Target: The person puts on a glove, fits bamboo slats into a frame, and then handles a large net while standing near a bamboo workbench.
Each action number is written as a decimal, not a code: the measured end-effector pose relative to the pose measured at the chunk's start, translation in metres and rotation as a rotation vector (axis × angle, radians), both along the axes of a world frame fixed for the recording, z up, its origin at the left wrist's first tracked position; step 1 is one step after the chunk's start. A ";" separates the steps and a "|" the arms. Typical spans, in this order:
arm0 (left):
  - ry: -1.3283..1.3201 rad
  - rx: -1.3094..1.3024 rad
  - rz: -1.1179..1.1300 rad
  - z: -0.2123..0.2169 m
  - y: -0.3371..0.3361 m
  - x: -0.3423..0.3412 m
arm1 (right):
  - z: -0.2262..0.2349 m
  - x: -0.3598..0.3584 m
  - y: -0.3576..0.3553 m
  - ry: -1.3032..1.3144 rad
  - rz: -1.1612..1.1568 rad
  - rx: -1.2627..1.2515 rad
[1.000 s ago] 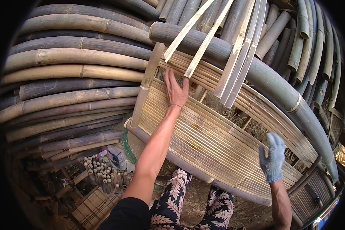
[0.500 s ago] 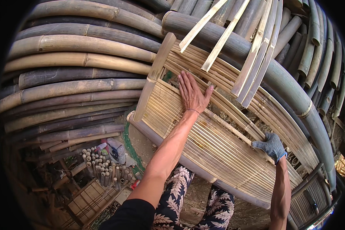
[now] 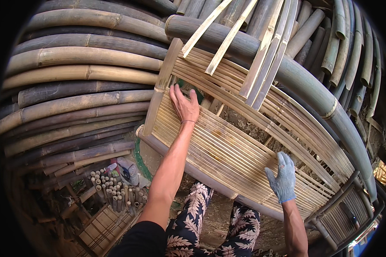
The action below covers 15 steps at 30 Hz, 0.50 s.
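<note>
A bamboo slat panel (image 3: 227,150) lies at a slant before me, its thin strips running lengthwise inside a frame of bamboo poles. A long gap parts the near strips from the far strips (image 3: 244,96). My left hand (image 3: 185,107) is bare and open, its fingertips at the gap's edge beside the left end piece (image 3: 162,85). Farther right, my right hand (image 3: 283,177), in a grey-blue knit glove, rests over the near strips with thumb and fingers apart. Neither hand grips anything that I can see.
Long bamboo poles (image 3: 85,73) are stacked at the left. A thick pole (image 3: 304,85) runs behind the panel, with loose split strips (image 3: 268,55) jutting over its far edge. Cut bamboo pieces (image 3: 116,188) stand at lower left. A dark-handled tool (image 3: 351,218) lies at the right end.
Both hands have moved nearer me, the right one opening from its hold on the strips. A loose strip in the gap now lies against the near strips. The whole view has shifted slightly.
</note>
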State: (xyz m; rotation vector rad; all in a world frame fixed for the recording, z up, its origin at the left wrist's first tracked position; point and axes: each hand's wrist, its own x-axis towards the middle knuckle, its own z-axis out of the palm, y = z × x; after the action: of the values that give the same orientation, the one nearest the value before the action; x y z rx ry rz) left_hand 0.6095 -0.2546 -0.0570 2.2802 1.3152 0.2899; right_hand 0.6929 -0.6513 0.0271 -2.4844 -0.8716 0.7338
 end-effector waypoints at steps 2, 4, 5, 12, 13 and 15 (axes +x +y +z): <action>0.329 0.142 0.011 -0.009 -0.007 -0.025 | -0.028 0.008 0.018 0.092 0.046 -0.051; 0.352 0.118 -0.118 -0.018 -0.018 -0.044 | -0.056 0.030 0.040 0.431 0.126 -0.314; 0.366 0.097 -0.180 -0.018 -0.023 -0.047 | -0.064 0.038 0.048 0.603 0.169 -0.452; 0.257 0.077 -0.199 -0.016 -0.034 -0.016 | -0.027 0.061 0.034 0.594 0.084 -0.439; 0.204 0.065 -0.227 -0.016 -0.037 -0.009 | -0.024 0.065 0.030 0.665 -0.007 -0.419; 0.155 0.016 -0.164 -0.016 -0.037 -0.002 | -0.021 0.073 0.027 0.803 -0.193 -0.375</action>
State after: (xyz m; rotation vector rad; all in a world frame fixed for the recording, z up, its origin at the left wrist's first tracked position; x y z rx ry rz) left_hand 0.6078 -0.2913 -0.0732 2.4480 1.1919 0.0683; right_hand 0.7657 -0.6239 0.0058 -2.1750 -0.2034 1.7619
